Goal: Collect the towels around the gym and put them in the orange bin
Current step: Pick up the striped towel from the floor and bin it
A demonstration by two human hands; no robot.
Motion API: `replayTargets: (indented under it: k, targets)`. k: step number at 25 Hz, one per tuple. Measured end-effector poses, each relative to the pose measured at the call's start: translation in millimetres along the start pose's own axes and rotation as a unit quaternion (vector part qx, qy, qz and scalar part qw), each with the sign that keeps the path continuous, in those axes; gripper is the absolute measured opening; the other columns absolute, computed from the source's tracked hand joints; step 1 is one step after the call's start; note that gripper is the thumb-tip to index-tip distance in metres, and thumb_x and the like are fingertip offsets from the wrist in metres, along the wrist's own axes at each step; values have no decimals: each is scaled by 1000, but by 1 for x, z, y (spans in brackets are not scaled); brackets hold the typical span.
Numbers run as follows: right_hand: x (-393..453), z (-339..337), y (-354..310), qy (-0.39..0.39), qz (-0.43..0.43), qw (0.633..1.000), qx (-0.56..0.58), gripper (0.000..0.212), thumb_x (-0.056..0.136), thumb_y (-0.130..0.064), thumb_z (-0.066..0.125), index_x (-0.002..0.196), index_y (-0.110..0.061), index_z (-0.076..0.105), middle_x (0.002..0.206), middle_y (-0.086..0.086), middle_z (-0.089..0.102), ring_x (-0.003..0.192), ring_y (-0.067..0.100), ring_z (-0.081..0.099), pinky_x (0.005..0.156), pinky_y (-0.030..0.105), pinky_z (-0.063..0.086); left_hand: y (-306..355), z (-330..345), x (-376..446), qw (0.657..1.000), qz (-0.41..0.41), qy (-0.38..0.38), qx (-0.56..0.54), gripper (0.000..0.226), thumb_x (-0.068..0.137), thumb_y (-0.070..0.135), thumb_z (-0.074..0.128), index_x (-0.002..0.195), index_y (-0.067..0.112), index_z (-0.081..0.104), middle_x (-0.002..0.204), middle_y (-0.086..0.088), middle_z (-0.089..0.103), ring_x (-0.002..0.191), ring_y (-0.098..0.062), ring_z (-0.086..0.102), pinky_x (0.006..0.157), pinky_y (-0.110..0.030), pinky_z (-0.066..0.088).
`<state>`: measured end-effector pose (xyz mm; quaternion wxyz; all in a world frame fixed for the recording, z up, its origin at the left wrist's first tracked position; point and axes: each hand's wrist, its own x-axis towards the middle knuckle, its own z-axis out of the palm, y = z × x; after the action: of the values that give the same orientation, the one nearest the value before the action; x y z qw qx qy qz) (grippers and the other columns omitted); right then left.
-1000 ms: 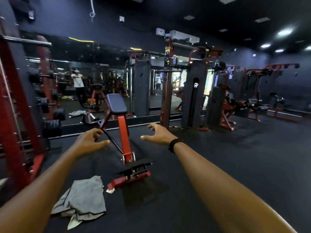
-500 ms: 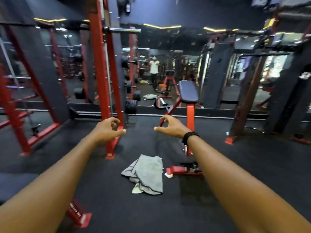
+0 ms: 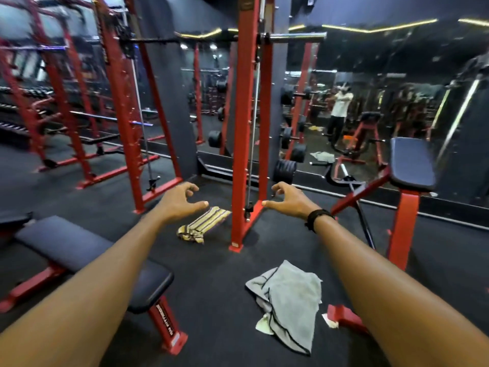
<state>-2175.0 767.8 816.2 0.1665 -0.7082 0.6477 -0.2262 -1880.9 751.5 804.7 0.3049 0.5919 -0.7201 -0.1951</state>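
Grey towel (image 3: 288,300) on floor; left hand (image 3: 180,201), right hand (image 3: 288,200) loosely curled, empty.

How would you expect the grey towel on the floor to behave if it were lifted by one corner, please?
The grey towel lies crumpled in soft folds, so it would probably drape limply and unfold. It looks thin, so likely light. It should not roll or slide.

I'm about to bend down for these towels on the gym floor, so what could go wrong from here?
1. The striped yellow towel lies beside the red rack upright; stooping for it could knock your head on the steel.
2. The crumpled grey towel lies underfoot, so you might slip or trip on it.
3. No orange bin is in view, and both the left hand and right hand are empty.
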Motion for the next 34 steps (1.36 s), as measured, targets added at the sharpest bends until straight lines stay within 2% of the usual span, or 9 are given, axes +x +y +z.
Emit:
replayTargets:
  k: [7,12,15,22,34]
  targets:
    - [138,34,-5,-40,-54,998,5,69,79,-48,70,133,-14,46,138,8,50,125,22,48,103,36,43,-56,1,94,999,-42,27,16,54,81,35,73,126,11,56,127,-8,59,116,-21,55,91,-26,40]
    - [253,64,-26,-51,-81,995,-5,66,83,-42,69,136,-11,44,139,8,49,126,21,47,97,25,38,-116,-4,200,998,-54,41,-2,55,78,39,75,123,13,58,123,-8,62,111,-20,58,93,-28,44]
    - [329,73,-48,-53,-92,994,-19,66,83,-41,70,136,-10,45,139,8,49,127,22,47,100,27,38,-144,-18,268,998,-54,41,-5,56,79,40,74,125,13,56,121,-7,61,107,-20,57,89,-28,44]
    - [490,97,-87,-69,-94,993,-9,64,84,-39,69,135,-10,45,138,9,50,126,22,47,101,30,40,-208,-49,413,996,-77,33,3,62,81,40,72,132,13,51,130,-7,57,117,-23,55,93,-32,43]
    - [760,187,-69,-99,-129,987,-7,64,84,-40,69,135,-9,45,138,10,49,126,23,47,101,30,39,-323,-21,619,990,-131,58,15,51,81,37,73,124,15,57,127,-6,59,114,-22,56,94,-31,42]
